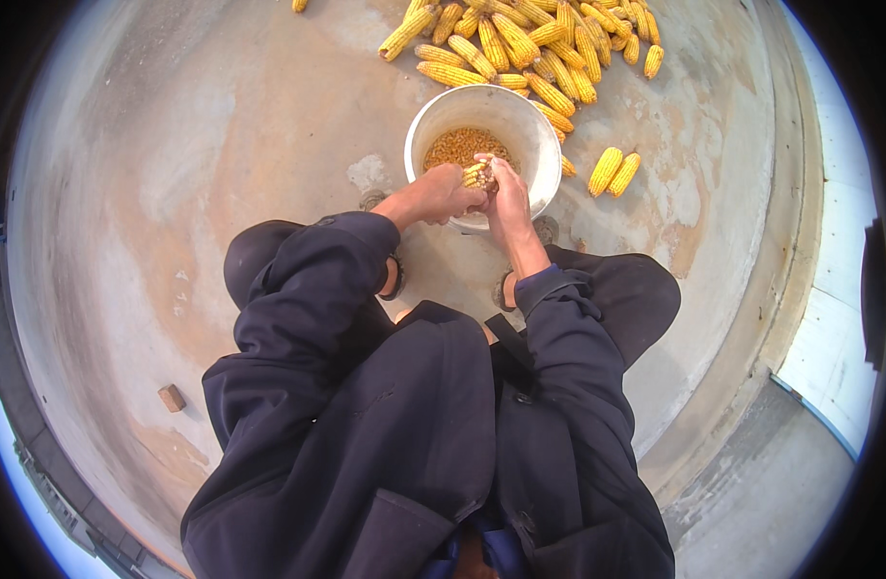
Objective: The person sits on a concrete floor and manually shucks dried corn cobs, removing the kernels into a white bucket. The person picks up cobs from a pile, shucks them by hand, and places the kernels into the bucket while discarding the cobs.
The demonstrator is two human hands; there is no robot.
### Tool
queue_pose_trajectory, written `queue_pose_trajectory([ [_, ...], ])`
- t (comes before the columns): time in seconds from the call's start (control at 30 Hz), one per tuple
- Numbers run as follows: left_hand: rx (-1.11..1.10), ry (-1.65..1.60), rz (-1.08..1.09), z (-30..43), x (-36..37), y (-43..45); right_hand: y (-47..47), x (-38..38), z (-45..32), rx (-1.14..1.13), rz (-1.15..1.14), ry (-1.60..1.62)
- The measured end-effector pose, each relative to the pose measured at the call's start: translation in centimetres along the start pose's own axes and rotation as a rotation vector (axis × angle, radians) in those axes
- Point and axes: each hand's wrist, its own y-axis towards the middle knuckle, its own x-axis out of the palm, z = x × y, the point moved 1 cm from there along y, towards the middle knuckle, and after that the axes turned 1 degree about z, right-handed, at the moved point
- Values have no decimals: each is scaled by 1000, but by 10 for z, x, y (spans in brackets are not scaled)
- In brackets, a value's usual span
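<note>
My left hand (pixel 446 194) and my right hand (pixel 507 192) meet over the near part of a white plastic bucket (pixel 540 145). Between them they grip a corn cob (pixel 477 176) with some yellow kernels on it and a paler, rougher part near my right fingers. Loose corn kernels (pixel 464 143) cover the bottom of the bucket, which stands on the ground between my feet. My fingers hide part of the cob.
A heap of yellow corn ears (pixel 515 40) lies just beyond the bucket. Two more ears (pixel 614 172) rest side by side to its right. A brick piece (pixel 171 398) lies on the concrete ground (pixel 160 181) at the lower left.
</note>
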Motion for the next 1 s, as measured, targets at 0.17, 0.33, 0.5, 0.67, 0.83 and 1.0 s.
queue_pose_trajectory([
  [0.17, -2, -52, 22, -4, 1, 3, 2, -5, -1, 45, -5, 171],
  [0.33, -25, -101, 40, -4, -3, 5, 3, -5, -7, 71, -73, 248],
  [0.5, -24, -59, 85, -1, -3, 2, -2, 0, -10, 53, 2, 184],
  [0.67, -46, -42, 43, 0, 3, 1, -3, 1, -8, 95, 44, 112],
  [0.83, -25, -23, 46, -1, 10, 1, 0, 1, -1, 86, 103, 44],
  [1.0, -95, -43, 22, 5, 8, 2, -3, 2, -1, 77, 141, 43],
])
